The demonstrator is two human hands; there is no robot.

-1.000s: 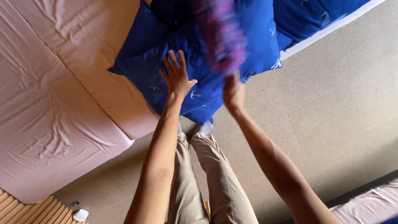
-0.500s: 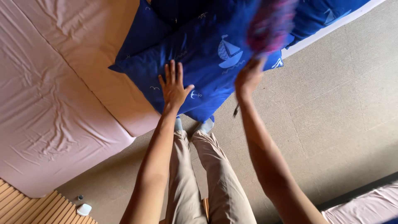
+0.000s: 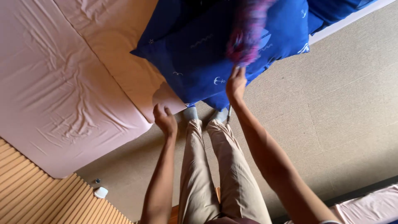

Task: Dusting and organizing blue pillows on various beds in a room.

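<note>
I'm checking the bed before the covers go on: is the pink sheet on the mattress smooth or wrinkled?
Wrinkled. The pink fitted sheet is spread flat over the mattress, but creases fan across its surface, thickest near the middle.

A bedroom in a home, by every sign. Across the left, a wide mattress (image 3: 62,95) under a wrinkled pale pink fitted sheet (image 3: 103,29), with a second pink-sheeted bed edge (image 3: 365,207) in the lower right corner. On the mattress, a blue pillow (image 3: 199,62) printed with small white anchors and waves, more blue bedding (image 3: 331,8) just beyond it at the top. Underfoot, beige woven carpet (image 3: 331,103), with ribbed wooden slats (image 3: 37,195) at the lower left. Beside the slats, on the carpet, a small white object (image 3: 100,192), too small to identify. Soft, domestic furnishings throughout.
</note>
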